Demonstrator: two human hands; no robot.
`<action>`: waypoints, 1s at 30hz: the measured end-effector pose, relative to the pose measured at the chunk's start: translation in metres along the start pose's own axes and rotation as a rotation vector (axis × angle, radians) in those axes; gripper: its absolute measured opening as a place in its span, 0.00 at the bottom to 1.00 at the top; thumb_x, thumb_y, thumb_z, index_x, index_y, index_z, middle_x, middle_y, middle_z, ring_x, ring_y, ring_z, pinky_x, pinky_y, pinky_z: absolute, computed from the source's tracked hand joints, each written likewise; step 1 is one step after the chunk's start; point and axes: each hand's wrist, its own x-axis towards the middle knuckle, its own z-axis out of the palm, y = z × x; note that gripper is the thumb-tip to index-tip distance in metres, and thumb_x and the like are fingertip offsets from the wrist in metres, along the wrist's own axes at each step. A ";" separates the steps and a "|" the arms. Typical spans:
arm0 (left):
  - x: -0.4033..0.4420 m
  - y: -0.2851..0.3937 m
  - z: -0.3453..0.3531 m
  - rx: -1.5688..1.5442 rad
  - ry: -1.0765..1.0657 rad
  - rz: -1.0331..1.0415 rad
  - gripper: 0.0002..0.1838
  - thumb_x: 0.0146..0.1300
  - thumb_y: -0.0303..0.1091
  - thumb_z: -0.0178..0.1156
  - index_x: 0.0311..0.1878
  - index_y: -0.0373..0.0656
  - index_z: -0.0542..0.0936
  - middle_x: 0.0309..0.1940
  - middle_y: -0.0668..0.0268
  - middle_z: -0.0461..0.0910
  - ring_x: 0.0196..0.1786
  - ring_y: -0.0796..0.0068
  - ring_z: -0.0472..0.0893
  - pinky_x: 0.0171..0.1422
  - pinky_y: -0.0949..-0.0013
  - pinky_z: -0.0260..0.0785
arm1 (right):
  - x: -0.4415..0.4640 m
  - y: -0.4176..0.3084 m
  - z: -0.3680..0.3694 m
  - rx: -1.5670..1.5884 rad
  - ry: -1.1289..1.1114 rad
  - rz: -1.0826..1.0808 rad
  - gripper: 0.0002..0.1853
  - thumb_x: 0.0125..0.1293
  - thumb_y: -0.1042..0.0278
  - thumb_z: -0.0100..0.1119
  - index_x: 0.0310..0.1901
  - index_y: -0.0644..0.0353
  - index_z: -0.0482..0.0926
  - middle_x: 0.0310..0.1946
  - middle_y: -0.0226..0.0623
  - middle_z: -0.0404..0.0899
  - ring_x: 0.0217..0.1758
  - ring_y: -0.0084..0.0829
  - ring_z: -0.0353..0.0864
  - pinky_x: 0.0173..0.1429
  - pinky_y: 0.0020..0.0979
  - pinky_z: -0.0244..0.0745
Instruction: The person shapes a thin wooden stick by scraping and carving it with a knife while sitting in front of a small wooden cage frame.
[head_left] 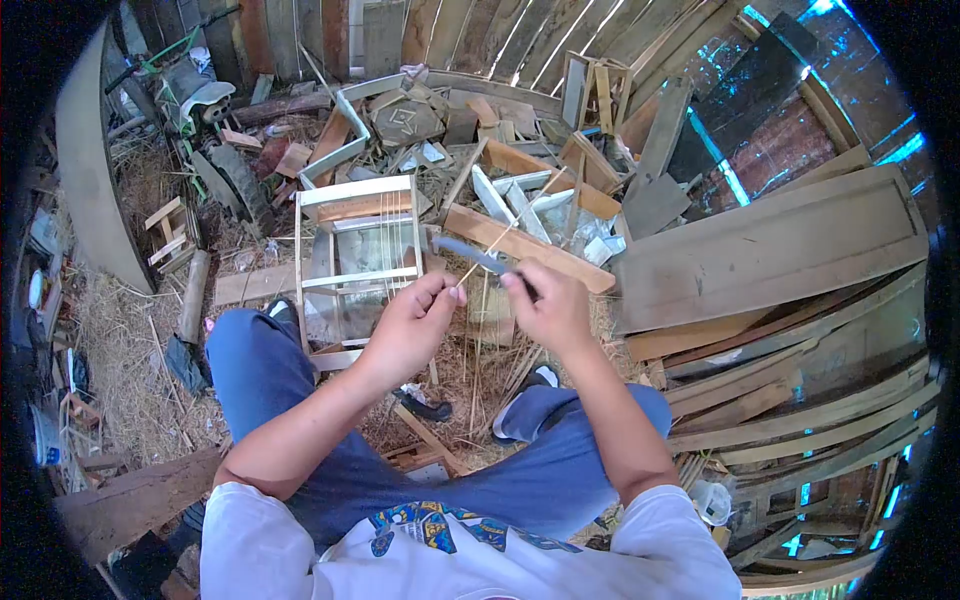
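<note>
My left hand (425,312) is closed in a pinch around a thin pale wooden strip (518,218), which slants up and away to the right. My right hand (550,305) grips a knife (468,252) by its handle, mostly hidden in the fingers. The blade points left and crosses close to the strip just above my left fingers; whether they touch I cannot tell. Beyond my left hand stands a white-edged wooden frame (360,281), with several thin strips (388,235) lying against its right side.
Scrap boards and broken frames (500,205) are heaped ahead. A large panel (770,255) leans at right above stacked planks (760,400). An old motorcycle (205,115) stands at far left. Straw (135,345) covers the ground, and a log (195,295) lies near my left knee.
</note>
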 end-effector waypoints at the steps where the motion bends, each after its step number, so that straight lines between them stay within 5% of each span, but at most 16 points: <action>1: -0.002 0.006 0.002 -0.003 0.006 -0.037 0.09 0.81 0.33 0.50 0.47 0.40 0.79 0.30 0.78 0.71 0.31 0.90 0.65 0.35 0.78 0.59 | -0.004 -0.004 0.001 -0.010 -0.044 -0.053 0.14 0.71 0.52 0.64 0.34 0.54 0.81 0.23 0.42 0.80 0.28 0.47 0.83 0.30 0.45 0.74; 6: -0.003 0.001 0.002 -0.012 -0.016 -0.173 0.11 0.81 0.33 0.51 0.48 0.39 0.81 0.30 0.77 0.73 0.31 0.89 0.67 0.35 0.76 0.61 | -0.010 -0.008 0.005 -0.013 -0.063 -0.211 0.16 0.70 0.52 0.64 0.30 0.53 0.76 0.20 0.38 0.77 0.24 0.45 0.81 0.27 0.45 0.73; 9: -0.003 0.000 0.006 0.056 0.007 -0.088 0.11 0.80 0.33 0.52 0.47 0.38 0.81 0.29 0.77 0.73 0.31 0.89 0.68 0.35 0.76 0.62 | -0.009 -0.006 0.002 -0.053 -0.044 -0.211 0.16 0.69 0.51 0.64 0.30 0.53 0.75 0.20 0.37 0.76 0.24 0.44 0.81 0.26 0.44 0.72; 11: 0.001 -0.006 0.007 0.099 0.009 0.048 0.10 0.82 0.35 0.50 0.47 0.45 0.80 0.27 0.84 0.67 0.28 0.94 0.63 0.30 0.81 0.54 | -0.007 -0.007 -0.002 -0.056 -0.028 -0.220 0.14 0.67 0.55 0.67 0.30 0.54 0.77 0.21 0.38 0.77 0.23 0.43 0.81 0.26 0.43 0.71; 19: 0.002 0.005 0.007 0.050 0.024 0.017 0.09 0.80 0.31 0.51 0.46 0.38 0.78 0.29 0.77 0.70 0.31 0.90 0.66 0.35 0.77 0.60 | 0.004 0.004 -0.011 -0.092 0.053 -0.201 0.12 0.67 0.58 0.68 0.31 0.55 0.79 0.21 0.38 0.77 0.24 0.43 0.80 0.27 0.42 0.71; 30: -0.008 0.009 0.003 0.051 -0.009 0.021 0.09 0.82 0.34 0.50 0.44 0.46 0.77 0.26 0.83 0.65 0.25 0.94 0.60 0.26 0.80 0.51 | 0.028 0.108 -0.037 -0.229 0.267 0.473 0.21 0.75 0.45 0.56 0.41 0.56 0.83 0.29 0.49 0.84 0.36 0.55 0.84 0.38 0.47 0.76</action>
